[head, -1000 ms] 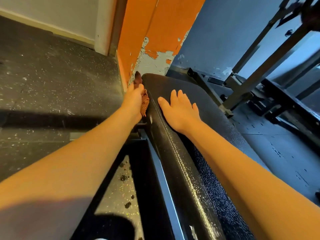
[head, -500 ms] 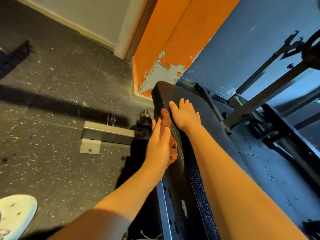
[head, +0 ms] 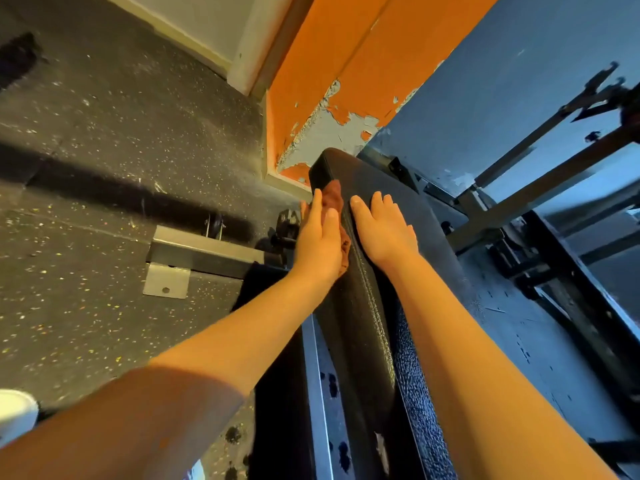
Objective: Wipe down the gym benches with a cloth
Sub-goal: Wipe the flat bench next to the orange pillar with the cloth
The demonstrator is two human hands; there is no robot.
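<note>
A person's left hand [head: 320,237] is pressing a rust-brown cloth [head: 334,199] against the left side edge of a black padded gym bench [head: 363,323], near its far end, with the fingers lying straight rather than curling round the fabric. The right hand [head: 384,230] is resting flat, palm down and fingers extended, on the bench top just right of the stitched seam. A peeling orange wall [head: 329,64] is standing just beyond the bench's far end.

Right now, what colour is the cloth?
The cloth is reddish-brown; the head view shows it best.
</note>
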